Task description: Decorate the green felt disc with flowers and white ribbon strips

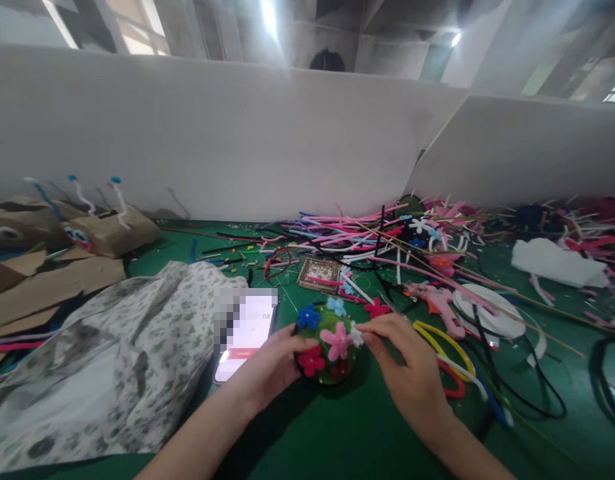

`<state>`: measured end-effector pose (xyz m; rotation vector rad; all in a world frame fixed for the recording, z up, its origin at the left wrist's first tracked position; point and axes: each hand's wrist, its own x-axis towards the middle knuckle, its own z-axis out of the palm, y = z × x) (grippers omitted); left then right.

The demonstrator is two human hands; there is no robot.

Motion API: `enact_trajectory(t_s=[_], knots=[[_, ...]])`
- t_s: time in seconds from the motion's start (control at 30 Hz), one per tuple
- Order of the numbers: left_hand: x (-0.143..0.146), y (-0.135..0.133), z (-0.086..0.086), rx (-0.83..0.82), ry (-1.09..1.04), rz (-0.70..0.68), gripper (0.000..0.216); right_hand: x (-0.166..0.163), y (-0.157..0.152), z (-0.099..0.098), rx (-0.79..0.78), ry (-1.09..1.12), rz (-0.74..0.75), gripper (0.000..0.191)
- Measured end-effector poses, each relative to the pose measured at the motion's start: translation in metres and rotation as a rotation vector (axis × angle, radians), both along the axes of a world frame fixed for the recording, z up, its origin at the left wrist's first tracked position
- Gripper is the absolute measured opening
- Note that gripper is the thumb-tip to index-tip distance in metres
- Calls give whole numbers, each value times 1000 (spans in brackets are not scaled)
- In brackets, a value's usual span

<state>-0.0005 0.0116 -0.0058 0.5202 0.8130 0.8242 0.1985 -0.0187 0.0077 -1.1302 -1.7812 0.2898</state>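
Note:
A green ball (pixel 330 347) covered with small felt flowers, pink, red, blue and light blue, rests on the green mat. My left hand (pixel 273 365) cups its left side with fingers curled against it. My right hand (pixel 406 360) is at its right side, thumb and forefinger pinched on a small white flower (pixel 356 334) stuck to the ball.
A lit phone (pixel 244 333) lies just left of the ball beside a floral cloth (pixel 112 353). A pink glue gun (pixel 440 303), coloured hoops (pixel 450 353), a heap of pipe cleaners (pixel 367 233) and a small framed square (pixel 319 274) lie behind. Cardboard pieces (pixel 52 267) sit far left. White partitions (pixel 237 133) wall the back.

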Motion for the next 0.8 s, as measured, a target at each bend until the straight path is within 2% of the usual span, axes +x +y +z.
enact_trajectory(t_s=[0.07,0.1,0.2,0.27,0.33,0.37,0.4,0.47,0.53,0.63,0.73,0.8], knots=[[4,0,-1,71,85,-86,28,4,2,1,-62,53,-23,12],[4,0,-2,101,153,-79,35,7,3,1,-78,72,-36,13],[2,3,-3,274,421,120,57,12,5,3,-57,80,-77,13],[-1,1,0,529,619,296,64,13,3,4,-22,53,-83,12],[-1,-7,9,812,779,337,54,9,-2,5,38,-3,-70,11],[1,-14,15,910,823,270,43,5,-7,6,82,-36,-58,10],[4,-21,21,958,830,135,32,1,-11,6,128,-66,-42,10],[12,-36,32,1067,784,-168,24,-8,-21,8,204,-98,-7,9],[21,-47,36,1105,747,-320,17,-15,-29,10,239,-82,34,10],[29,-53,31,1084,685,-323,26,-21,-38,10,251,-33,68,16],[29,-56,18,1063,519,-333,35,-22,-51,3,268,0,56,17],[27,-64,9,982,416,-365,35,-23,-66,-6,178,46,6,11]])
